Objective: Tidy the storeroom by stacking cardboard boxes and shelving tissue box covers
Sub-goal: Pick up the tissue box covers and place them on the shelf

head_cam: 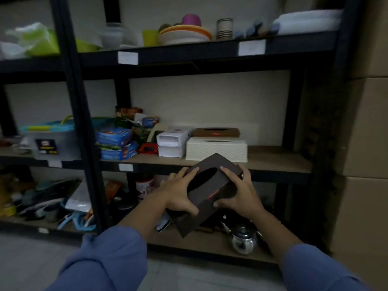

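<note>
Dim storeroom ahead: left hand [178,192] and right hand [239,192] grip the tilted dark tissue box cover [212,185] between them; best level it, then slide it onto the middle shelf [279,160] beyond the right hand.

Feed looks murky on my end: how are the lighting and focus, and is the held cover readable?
Head view: dim overall, bottom shelf deepest in shadow; top shelf items blurred; wide angle bends the upright. The cover, gripped by left hand and right hand, is clear enough to show its oval slot; the only glint is on the kettle.
</note>
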